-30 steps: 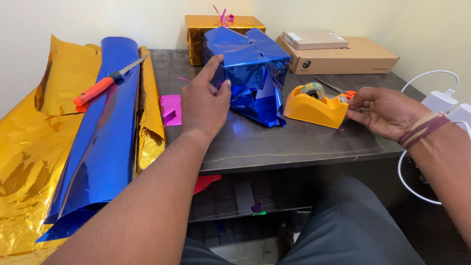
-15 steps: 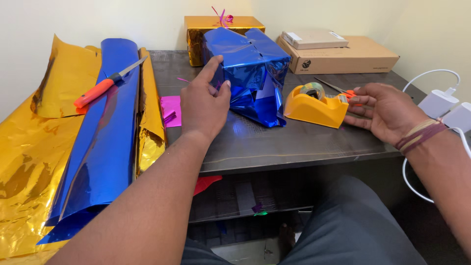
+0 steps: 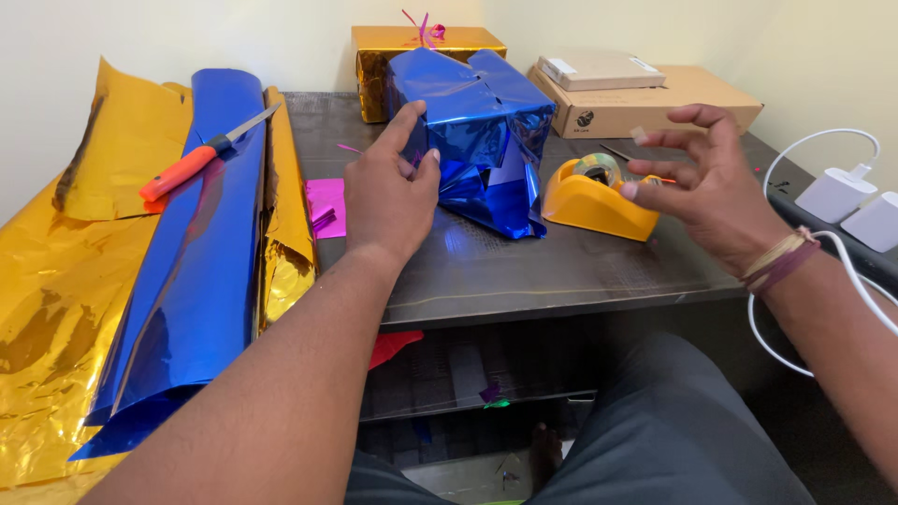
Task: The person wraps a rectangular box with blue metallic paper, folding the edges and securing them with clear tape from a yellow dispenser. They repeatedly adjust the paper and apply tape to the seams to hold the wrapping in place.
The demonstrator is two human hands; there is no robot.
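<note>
Sitting mid-desk toward the far side is the box (image 3: 472,131), half wrapped in shiny blue foil that's creased on top and hangs loose and crumpled at its near right corner, with a gold box (image 3: 374,70) just behind it. Left hand (image 3: 388,192) is pressed flat against its left face, thumb up on the top edge, fingers spread, not really gripping. Right hand (image 3: 702,182) floats above the desk just right of the yellow tape dispenser (image 3: 594,201), fingers spread wide and curled, with a small clear bit of tape (image 3: 638,135) stuck on one fingertip.
</note>
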